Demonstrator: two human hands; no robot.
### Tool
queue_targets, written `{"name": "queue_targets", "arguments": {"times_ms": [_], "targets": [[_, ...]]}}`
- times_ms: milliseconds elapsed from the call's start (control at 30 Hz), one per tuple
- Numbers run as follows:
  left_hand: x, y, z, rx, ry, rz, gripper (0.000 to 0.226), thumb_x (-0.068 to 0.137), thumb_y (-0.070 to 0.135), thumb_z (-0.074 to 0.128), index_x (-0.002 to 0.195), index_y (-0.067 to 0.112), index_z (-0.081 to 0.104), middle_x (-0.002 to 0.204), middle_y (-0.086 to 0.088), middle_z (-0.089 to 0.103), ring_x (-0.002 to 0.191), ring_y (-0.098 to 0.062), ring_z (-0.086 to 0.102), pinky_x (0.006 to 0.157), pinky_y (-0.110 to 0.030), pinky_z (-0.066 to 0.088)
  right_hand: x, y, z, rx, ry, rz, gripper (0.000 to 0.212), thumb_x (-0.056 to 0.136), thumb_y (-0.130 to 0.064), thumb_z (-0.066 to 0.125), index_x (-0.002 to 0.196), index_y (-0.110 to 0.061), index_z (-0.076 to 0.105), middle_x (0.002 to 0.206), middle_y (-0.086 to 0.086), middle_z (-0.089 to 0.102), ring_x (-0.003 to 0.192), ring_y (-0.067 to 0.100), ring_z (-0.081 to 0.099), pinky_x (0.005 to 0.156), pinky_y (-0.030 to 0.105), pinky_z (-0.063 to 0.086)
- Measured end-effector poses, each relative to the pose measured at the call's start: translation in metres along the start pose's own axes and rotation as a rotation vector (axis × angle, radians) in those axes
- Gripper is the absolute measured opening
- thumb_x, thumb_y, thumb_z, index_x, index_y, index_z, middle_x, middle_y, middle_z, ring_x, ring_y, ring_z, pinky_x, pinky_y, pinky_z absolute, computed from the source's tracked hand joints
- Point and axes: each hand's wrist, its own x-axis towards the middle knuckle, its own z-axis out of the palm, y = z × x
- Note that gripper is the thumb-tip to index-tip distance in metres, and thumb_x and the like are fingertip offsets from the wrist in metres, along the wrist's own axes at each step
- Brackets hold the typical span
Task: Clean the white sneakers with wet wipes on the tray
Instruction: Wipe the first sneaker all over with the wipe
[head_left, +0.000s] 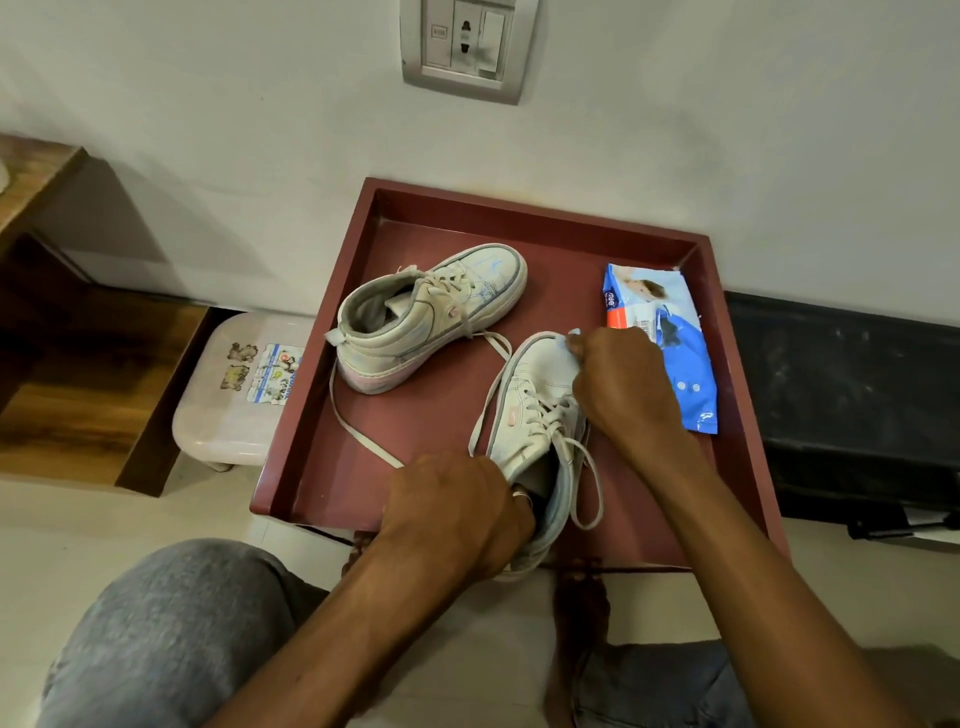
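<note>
Two white high-top sneakers lie on a dark red tray (426, 208). The far sneaker (415, 317) stands alone at the tray's left, laces trailing loose. The near sneaker (530, 410) points away from me. My left hand (452, 514) grips its heel collar at the tray's front edge. My right hand (618, 384) pinches a small white wet wipe (569, 340) against the toe of that sneaker. A blue pack of wet wipes (665, 343) lies flat on the tray to the right of my right hand.
The tray stands against a white wall with a socket plate (467, 47) above. A pale plastic stool (244, 384) and a wooden cabinet (78, 374) are to the left. A black case (852, 405) lies on the floor at right. My knees are below the tray.
</note>
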Motion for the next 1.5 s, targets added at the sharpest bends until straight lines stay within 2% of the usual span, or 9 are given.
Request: {"name": "queue_targets", "arguments": {"times_ms": [167, 333, 567, 667, 833, 967, 1100, 1267, 1500], "targets": [[0.001, 0.0, -0.001, -0.018, 0.005, -0.013, 0.041, 0.099, 0.048, 0.038, 0.099, 0.015, 0.062, 0.111, -0.011, 0.067, 0.095, -0.028, 0.062, 0.071, -0.03, 0.038, -0.011, -0.015, -0.003, 0.324, 0.026, -0.374, 0.024, 0.074, 0.0, 0.062, 0.088, -0.01, 0.079, 0.09, 0.01, 0.076, 0.084, 0.022, 0.067, 0.079, 0.037, 0.054], [0.001, -0.001, -0.001, -0.026, -0.003, -0.012, 0.035, 0.099, 0.049, 0.037, 0.089, 0.018, 0.049, 0.107, -0.009, 0.065, 0.084, -0.025, 0.054, 0.071, -0.031, 0.04, 0.006, 0.017, 0.007, 0.18, 0.065, -0.048, 0.026, 0.09, -0.01, 0.057, 0.108, -0.015, 0.076, 0.103, 0.011, 0.074, 0.098, 0.033, 0.067, 0.083, 0.041, 0.054], [0.0, 0.0, -0.001, -0.006, 0.002, -0.014, 0.04, 0.1, 0.048, 0.037, 0.098, 0.015, 0.059, 0.111, -0.01, 0.066, 0.093, -0.027, 0.06, 0.072, -0.031, 0.039, -0.005, -0.004, 0.0, 0.286, 0.077, -0.353, 0.023, 0.076, -0.005, 0.059, 0.086, -0.007, 0.079, 0.092, 0.011, 0.076, 0.086, 0.03, 0.072, 0.077, 0.037, 0.058], [-0.001, -0.001, 0.0, -0.022, 0.002, -0.022, 0.042, 0.1, 0.048, 0.036, 0.102, 0.015, 0.061, 0.111, -0.01, 0.065, 0.09, -0.027, 0.058, 0.072, -0.031, 0.039, -0.002, 0.009, 0.0, 0.367, 0.126, -0.186, 0.022, 0.087, -0.001, 0.063, 0.096, -0.012, 0.079, 0.102, 0.004, 0.076, 0.099, 0.021, 0.071, 0.091, 0.028, 0.051], [-0.001, 0.001, -0.002, -0.076, -0.006, -0.05, 0.034, 0.099, 0.047, 0.039, 0.093, 0.017, 0.053, 0.106, -0.009, 0.064, 0.088, -0.025, 0.056, 0.074, -0.031, 0.04, -0.02, 0.004, -0.003, 0.217, 0.031, -0.134, 0.019, 0.085, -0.006, 0.064, 0.094, -0.014, 0.079, 0.097, 0.008, 0.076, 0.093, 0.031, 0.07, 0.081, 0.039, 0.056], [0.0, -0.001, -0.002, -0.119, -0.02, -0.064, 0.031, 0.097, 0.046, 0.043, 0.091, 0.018, 0.053, 0.091, -0.005, 0.053, 0.082, -0.023, 0.05, 0.072, -0.03, 0.04, -0.035, 0.022, -0.038, 0.416, 0.022, 0.07, 0.018, 0.089, -0.018, 0.07, 0.105, -0.02, 0.078, 0.105, -0.007, 0.075, 0.098, 0.006, 0.067, 0.087, 0.017, 0.049], [-0.001, -0.002, -0.002, -0.147, -0.033, -0.058, 0.042, 0.096, 0.048, 0.044, 0.107, 0.013, 0.063, 0.112, -0.012, 0.065, 0.097, -0.03, 0.06, 0.076, -0.032, 0.042, -0.058, 0.024, -0.06, 0.707, 0.1, 0.202, 0.018, 0.091, -0.018, 0.069, 0.103, -0.031, 0.074, 0.095, -0.031, 0.063, 0.094, 0.003, 0.068, 0.075, 0.033, 0.062], [-0.002, -0.012, 0.0, -0.211, -0.089, -0.022, 0.044, 0.095, 0.059, 0.044, 0.085, 0.017, 0.053, 0.094, -0.01, 0.067, 0.086, -0.03, 0.063, 0.073, -0.032, 0.046, -0.096, 0.007, -0.062, 0.587, 0.127, 0.19, 0.014, 0.095, -0.024, 0.063, 0.104, -0.022, 0.074, 0.105, -0.011, 0.07, 0.107, 0.005, 0.061, 0.077, 0.03, 0.06], [-0.007, -0.038, -0.001, -0.393, 0.12, 0.071, 0.043, 0.091, 0.062, 0.057, 0.09, 0.024, 0.078, 0.076, 0.004, 0.073, 0.066, -0.011, 0.065, 0.064, -0.033, 0.057, -0.141, -0.02, -0.062, 0.441, 0.01, 0.232, 0.048, 0.083, -0.065, 0.061, 0.063, -0.021, 0.065, 0.058, -0.01, 0.062, 0.062, 0.004, 0.06, 0.055, 0.019, 0.044]]}}
